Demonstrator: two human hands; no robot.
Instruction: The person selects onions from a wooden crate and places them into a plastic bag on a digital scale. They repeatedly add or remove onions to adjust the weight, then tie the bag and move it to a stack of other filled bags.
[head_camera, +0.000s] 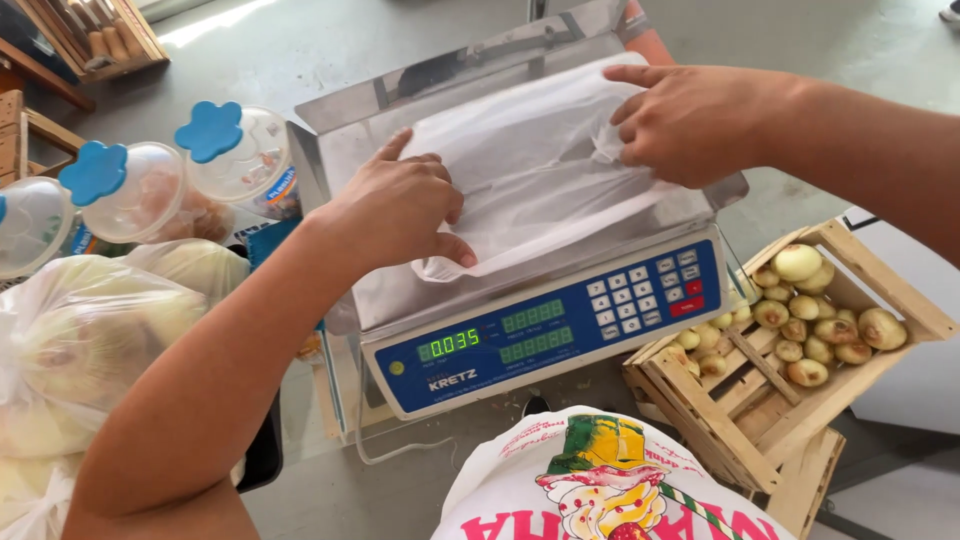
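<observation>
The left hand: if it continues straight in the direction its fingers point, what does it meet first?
Probably the right hand: the left hand points across the white plastic bag on the scale pan toward it, though depth is unclear.

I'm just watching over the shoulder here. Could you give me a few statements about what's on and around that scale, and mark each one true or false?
1. Both hands rest on a thin white bag lying on the scale. True.
2. The left hand holds a knife. False: it presses the bag flat.
3. A wooden crate of small pale onions stands beside the scale. True.
4. The jars have red lids. False: the lids are blue and flower-shaped.
5. The right hand pinches the bag. True.
</observation>
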